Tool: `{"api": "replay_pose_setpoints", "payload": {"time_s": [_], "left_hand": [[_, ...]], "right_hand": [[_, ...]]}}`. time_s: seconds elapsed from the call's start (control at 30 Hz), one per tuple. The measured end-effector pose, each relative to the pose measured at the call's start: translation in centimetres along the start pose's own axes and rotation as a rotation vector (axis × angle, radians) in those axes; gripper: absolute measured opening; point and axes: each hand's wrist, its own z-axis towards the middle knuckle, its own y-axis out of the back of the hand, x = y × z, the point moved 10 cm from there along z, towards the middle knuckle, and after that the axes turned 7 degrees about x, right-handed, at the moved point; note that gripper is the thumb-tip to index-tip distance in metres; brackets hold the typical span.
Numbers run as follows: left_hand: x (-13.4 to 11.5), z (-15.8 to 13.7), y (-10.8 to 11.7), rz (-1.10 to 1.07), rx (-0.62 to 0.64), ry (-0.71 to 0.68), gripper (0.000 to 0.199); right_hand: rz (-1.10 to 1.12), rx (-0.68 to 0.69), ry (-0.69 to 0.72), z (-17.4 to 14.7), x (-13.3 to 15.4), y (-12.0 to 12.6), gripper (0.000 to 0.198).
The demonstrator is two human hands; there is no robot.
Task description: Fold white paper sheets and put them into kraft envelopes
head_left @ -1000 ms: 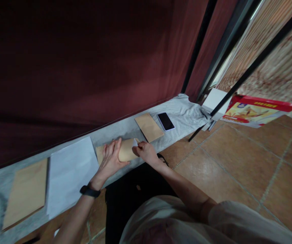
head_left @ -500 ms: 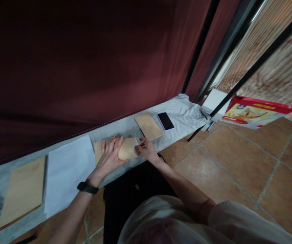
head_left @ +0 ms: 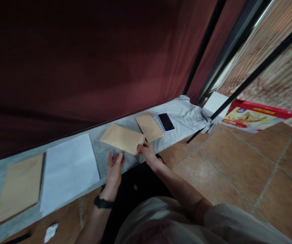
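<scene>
A brown paper envelope [head_left: 121,137] is pinched at its right end by my right hand [head_left: 146,150]. It slants above the cloth-covered bench, its left end raised toward the back. My left hand [head_left: 115,166] is off the envelope, just below its near edge, with thumb and fingers apart and nothing in them. Another brown envelope [head_left: 149,127] lies flat just beyond the right hand. To the left lie a stack of white paper [head_left: 69,169] and a pile of brown envelopes [head_left: 18,188].
A phone [head_left: 166,122] lies on the grey cloth [head_left: 186,112] toward the bench's right end. Black poles and a red-and-yellow box [head_left: 255,117] stand at the right. A dark red curtain [head_left: 97,67] hangs behind. A crumpled white scrap [head_left: 51,232] is on the tiled floor.
My left hand has let go of the envelope and drawn back toward me, fingers opening. The envelope, still in my right hand, has swung so its left end points farther back.
</scene>
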Motion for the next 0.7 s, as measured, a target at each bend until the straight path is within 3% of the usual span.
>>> {"api": "replay_pose_setpoints", "payload": {"time_s": [0.07, 0.17, 0.33, 0.5, 0.7], "left_hand": [[2.3, -1.0, -2.1, -0.259, 0.058, 0.185, 0.032], [2.9, -1.7, -5.0, -0.414, 0.135, 0.314, 0.007], [2.8, -0.9, -4.9, -0.385, 0.086, 0.321, 0.015], [3.0, 0.3, -4.0, -0.296, 0.148, 0.299, 0.017], [3.4, 1.3, -3.2, -0.302, 0.094, 0.341, 0.01]], "right_hand": [[0.022, -0.027, 0.0, -0.2, -0.5, -0.2, 0.017], [0.017, -0.056, 0.013, -0.6, -0.8, -0.5, 0.011], [-0.019, -0.049, 0.004, -1.2, -0.6, -0.9, 0.006], [-0.086, 0.009, -0.07, -1.0, -1.4, -1.3, 0.011], [-0.146, 0.012, -0.109, -0.2, -2.2, -0.9, 0.014]]}}
